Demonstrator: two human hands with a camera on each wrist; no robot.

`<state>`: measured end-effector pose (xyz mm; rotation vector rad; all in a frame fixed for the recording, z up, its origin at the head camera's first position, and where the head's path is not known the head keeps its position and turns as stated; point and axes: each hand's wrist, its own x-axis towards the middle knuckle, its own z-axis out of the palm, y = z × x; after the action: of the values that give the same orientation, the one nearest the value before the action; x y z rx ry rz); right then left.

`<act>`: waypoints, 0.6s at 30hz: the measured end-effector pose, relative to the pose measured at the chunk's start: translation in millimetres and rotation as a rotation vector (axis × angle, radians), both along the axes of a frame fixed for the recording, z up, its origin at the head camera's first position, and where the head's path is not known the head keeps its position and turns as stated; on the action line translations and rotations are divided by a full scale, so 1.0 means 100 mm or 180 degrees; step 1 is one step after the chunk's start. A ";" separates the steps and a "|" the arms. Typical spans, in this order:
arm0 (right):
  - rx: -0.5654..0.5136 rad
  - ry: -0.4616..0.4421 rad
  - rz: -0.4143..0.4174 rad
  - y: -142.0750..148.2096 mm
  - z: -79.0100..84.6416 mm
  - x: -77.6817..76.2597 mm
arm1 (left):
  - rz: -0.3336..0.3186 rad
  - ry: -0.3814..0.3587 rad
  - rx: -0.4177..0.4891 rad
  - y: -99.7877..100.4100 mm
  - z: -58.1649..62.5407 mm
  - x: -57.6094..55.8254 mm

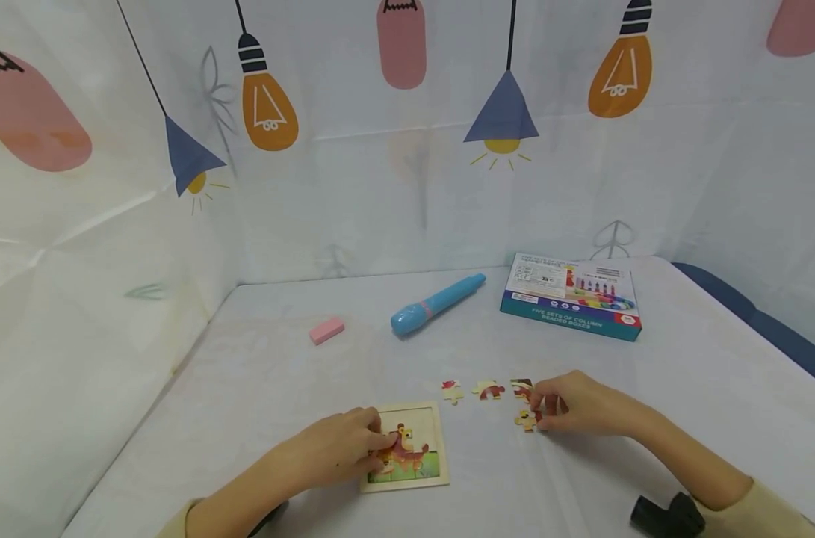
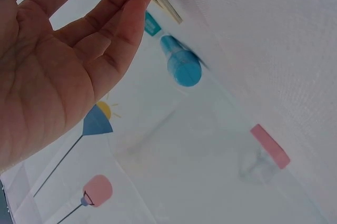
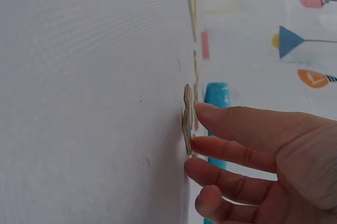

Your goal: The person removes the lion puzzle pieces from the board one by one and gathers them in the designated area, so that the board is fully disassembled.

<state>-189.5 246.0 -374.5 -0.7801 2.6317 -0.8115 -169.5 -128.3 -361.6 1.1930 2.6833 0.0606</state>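
My left hand (image 1: 340,450) rests over the left side of a small wooden puzzle tray (image 1: 441,448), fingertips touching the puzzle picture inside. Brown, yellow and green pieces fill part of that tray. In the left wrist view, the fingers (image 2: 124,29) reach the tray's pale edge (image 2: 167,5). To the right, my right hand (image 1: 582,403) pinches a jigsaw piece (image 3: 187,133) at the table surface with thumb and index finger. Beside its fingertips lie a corner piece (image 1: 521,388) and a yellowish piece (image 1: 525,421).
Two more loose pieces, a red-topped one (image 1: 451,391) and a brown-and-cream one (image 1: 488,389), lie right of the tray. Farther back are a pink block (image 1: 327,330), a blue microphone-shaped toy (image 1: 437,305) and a flat box (image 1: 571,297). A printed curtain (image 1: 353,187) hangs behind the table.
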 end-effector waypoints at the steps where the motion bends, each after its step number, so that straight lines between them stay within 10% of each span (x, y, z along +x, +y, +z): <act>1: 0.0000 -0.0041 -0.0003 0.00 0.00 0.00 | -0.0007 0.0004 -0.0005 0.00 0.00 0.00; 18: 0.0110 -0.0096 -0.0048 -0.02 0.02 0.03 | -0.0046 -0.0024 -0.0034 0.01 0.02 0.01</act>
<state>-186.2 244.3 -372.8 -0.7342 2.6210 -0.7734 -169.0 -126.9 -359.9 1.2064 2.6648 0.0483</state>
